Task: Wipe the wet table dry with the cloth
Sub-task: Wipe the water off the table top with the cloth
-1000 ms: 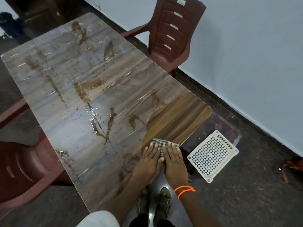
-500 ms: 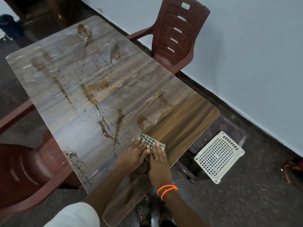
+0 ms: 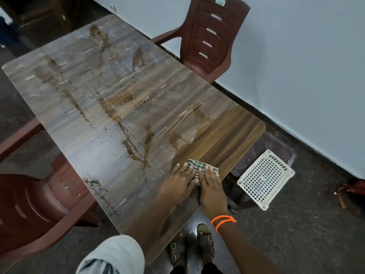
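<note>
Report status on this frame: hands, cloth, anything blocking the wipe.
Left hand and right hand flat, pressing checked cloth. Table dry near right corner, wet beyond. Nothing blocking.

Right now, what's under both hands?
The checked cloth, pressed flat on the table by the left hand and right hand. Only its far edge shows; the rest is covered.

Most of the cloth point(image 3: 199, 168) is hidden under the left hand point(image 3: 178, 185) and the right hand point(image 3: 212, 187). The near chair point(image 3: 29, 206) is cut off by the left edge. Part of the basket point(image 3: 265, 177) is hidden by the worktop point(image 3: 138, 107).
</note>
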Available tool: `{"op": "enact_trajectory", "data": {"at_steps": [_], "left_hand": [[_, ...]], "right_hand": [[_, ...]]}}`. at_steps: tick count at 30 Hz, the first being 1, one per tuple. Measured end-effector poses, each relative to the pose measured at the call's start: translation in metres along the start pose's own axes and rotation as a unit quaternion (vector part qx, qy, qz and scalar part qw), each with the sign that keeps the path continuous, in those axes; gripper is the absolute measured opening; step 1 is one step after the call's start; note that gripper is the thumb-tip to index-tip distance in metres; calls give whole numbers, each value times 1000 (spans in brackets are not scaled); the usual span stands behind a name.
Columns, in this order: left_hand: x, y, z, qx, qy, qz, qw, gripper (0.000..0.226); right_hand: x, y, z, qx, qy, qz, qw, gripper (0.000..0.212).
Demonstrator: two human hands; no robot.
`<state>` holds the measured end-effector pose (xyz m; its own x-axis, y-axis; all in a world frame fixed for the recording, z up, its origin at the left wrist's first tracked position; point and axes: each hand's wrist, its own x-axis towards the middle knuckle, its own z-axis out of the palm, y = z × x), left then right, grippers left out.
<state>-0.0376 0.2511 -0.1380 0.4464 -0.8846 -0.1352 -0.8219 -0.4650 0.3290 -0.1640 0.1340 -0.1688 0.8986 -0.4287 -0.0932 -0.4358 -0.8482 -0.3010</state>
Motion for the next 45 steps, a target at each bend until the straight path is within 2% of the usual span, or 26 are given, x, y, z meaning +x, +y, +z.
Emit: {"op": "enact_trajectory", "data": {"at_steps": [5, 8, 13, 16, 19, 23, 27, 32, 35, 38, 45], "left_hand": [[-15, -46, -5, 4, 46, -13, 999, 47], [-39, -56, -5, -9, 29, -37, 999, 52], [-97, -27, 13, -63, -31, -47, 996, 73], [-114, 10, 13, -70, -24, -47, 996, 75], [-110, 23, 9, -39, 0, -46, 998, 70], [-90, 5, 11, 24, 1, -43, 999, 58], [-79, -25, 4, 39, 15, -55, 998, 49], [-100, -63, 2, 55, 45, -71, 995, 51], [-131, -73, 8, 30, 77, -78, 994, 47], [-166, -67, 21, 19, 78, -71, 994, 47], [-209, -6, 50, -18, 67, -34, 997, 45]], "right_hand": [[17, -46, 13, 10, -23, -15, 1000, 57], [1, -70, 20, 19, -20, -34, 999, 60], [-69, -75, 27, 76, -1, -69, 995, 68], [-96, -49, 22, 39, -15, -91, 995, 74], [-91, -24, 15, -20, -22, -116, 993, 73], [-59, -25, 15, -24, -16, -81, 996, 68], [-26, -51, 24, -11, -11, -62, 998, 59], [-12, -106, 40, -4, -35, -56, 998, 57], [-29, -128, 50, 8, -43, -83, 996, 59], [-64, -133, 54, 24, -51, -105, 993, 62], [-135, -89, 45, 10, -78, -135, 988, 80]]}}
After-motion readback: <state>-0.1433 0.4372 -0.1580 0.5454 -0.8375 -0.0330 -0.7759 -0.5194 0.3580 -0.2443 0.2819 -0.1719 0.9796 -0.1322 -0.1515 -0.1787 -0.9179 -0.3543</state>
